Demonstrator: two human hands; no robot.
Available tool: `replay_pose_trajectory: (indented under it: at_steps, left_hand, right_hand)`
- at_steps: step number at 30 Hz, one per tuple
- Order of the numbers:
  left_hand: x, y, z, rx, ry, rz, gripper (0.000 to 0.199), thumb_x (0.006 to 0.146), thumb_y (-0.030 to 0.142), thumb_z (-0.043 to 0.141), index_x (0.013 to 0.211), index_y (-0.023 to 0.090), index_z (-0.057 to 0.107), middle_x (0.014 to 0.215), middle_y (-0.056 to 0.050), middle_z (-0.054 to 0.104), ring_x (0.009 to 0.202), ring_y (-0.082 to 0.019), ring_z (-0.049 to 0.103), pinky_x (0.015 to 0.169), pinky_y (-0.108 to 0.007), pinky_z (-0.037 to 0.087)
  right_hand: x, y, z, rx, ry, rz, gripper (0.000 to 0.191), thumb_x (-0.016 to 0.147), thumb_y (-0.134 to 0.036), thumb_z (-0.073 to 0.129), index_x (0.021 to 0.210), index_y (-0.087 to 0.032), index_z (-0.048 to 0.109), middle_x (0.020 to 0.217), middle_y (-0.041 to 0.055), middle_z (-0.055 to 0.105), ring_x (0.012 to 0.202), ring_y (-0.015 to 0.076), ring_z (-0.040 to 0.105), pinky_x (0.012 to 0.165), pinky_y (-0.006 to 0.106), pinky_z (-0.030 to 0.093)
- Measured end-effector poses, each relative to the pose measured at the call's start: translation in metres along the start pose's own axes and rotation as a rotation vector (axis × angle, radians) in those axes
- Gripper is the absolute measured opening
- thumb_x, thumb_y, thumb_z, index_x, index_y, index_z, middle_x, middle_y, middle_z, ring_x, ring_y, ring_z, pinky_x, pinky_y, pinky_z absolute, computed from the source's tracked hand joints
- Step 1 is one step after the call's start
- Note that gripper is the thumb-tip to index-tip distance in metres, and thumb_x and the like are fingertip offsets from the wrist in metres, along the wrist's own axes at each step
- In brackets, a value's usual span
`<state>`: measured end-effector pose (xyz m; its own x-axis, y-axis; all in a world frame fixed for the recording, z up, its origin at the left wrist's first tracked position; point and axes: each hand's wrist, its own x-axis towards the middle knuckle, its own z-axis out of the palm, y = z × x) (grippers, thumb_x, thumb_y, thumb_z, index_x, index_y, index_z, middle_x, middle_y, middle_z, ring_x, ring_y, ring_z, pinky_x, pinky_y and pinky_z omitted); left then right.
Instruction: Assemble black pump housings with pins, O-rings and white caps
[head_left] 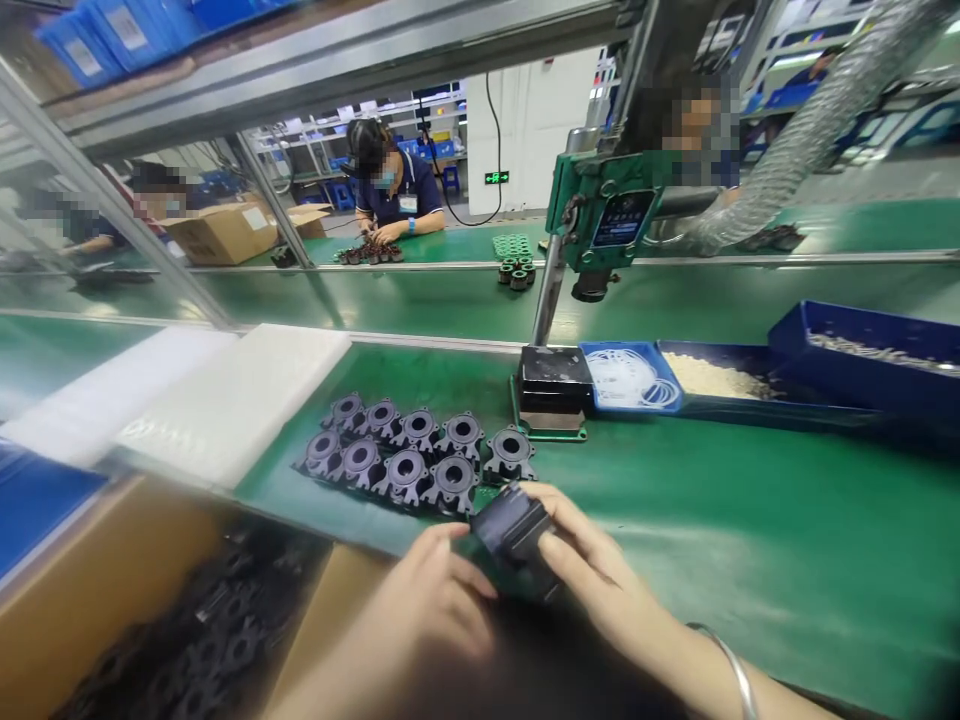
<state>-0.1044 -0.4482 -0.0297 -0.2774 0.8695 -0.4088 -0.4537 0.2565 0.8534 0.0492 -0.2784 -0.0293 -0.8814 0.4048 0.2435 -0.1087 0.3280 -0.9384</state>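
Held in my right hand (592,555) is a dark, blocky black housing (514,530), tilted above the front edge of the green bench. My right thumb and fingers close round its right side. My left hand (450,590) is at the housing's left side with fingers apart; it is blurred, and I cannot tell whether a fingertip touches the part. Just beyond, several similar black housings (406,468) stand in two rows, round bored faces up. One more housing (511,450) stands at the right end of the rows.
A green press (607,215) on a black base (555,380) rises behind the housings. Right of it are a blue tray (637,380) of white rings and blue bins (847,400) of small pale parts. White foam sheets (247,390) lie left. A carton (90,590) of black parts is front-left. Co-workers sit opposite.
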Motion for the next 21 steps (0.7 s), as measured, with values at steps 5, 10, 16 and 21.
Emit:
replay_pose_trajectory:
  at_steps: [5, 10, 16, 21]
  left_hand:
    - [0.002, -0.015, -0.030, 0.114, -0.009, -0.077, 0.062, 0.079, 0.070, 0.060, 0.112, 0.018, 0.062, 0.099, -0.013, 0.068, 0.074, -0.021, 0.067, 0.068, -0.035, 0.055]
    - [-0.001, -0.024, -0.036, 0.187, -0.031, -0.056, 0.052, 0.082, 0.066, 0.059, 0.103, 0.020, 0.069, 0.098, -0.011, 0.068, 0.074, -0.020, 0.066, 0.069, -0.034, 0.053]
    - [-0.006, -0.021, -0.039, 0.299, -0.024, -0.030, 0.047, 0.082, 0.065, 0.061, 0.105, 0.024, 0.070, 0.099, -0.010, 0.068, 0.080, -0.022, 0.066, 0.076, -0.035, 0.054]
    - [-0.014, -0.011, -0.050, 0.432, -0.004, 0.006, 0.038, 0.086, 0.057, 0.061, 0.108, 0.028, 0.070, 0.100, -0.008, 0.070, 0.083, -0.021, 0.067, 0.082, -0.033, 0.054]
  right_hand:
    - [-0.001, 0.007, -0.016, -0.759, -0.008, -0.224, 0.019, 0.089, -0.026, 0.058, 0.105, -0.016, 0.055, 0.128, 0.0165, 0.048, 0.122, 0.0333, 0.043, 0.102, 0.051, 0.040]
    - [0.004, 0.021, -0.002, -1.002, -0.092, -0.317, 0.018, 0.091, -0.027, 0.057, 0.103, -0.014, 0.059, 0.130, 0.0166, 0.052, 0.125, 0.0331, 0.043, 0.105, 0.052, 0.037]
    - [0.019, 0.018, 0.004, -1.063, -0.096, -0.335, 0.017, 0.093, -0.032, 0.056, 0.097, -0.015, 0.060, 0.132, 0.0132, 0.054, 0.125, 0.0299, 0.046, 0.105, 0.050, 0.036]
    - [0.028, 0.016, 0.000, -1.085, -0.095, -0.285, 0.020, 0.094, -0.029, 0.053, 0.106, -0.014, 0.060, 0.136, 0.0146, 0.052, 0.129, 0.0306, 0.043, 0.107, 0.050, 0.037]
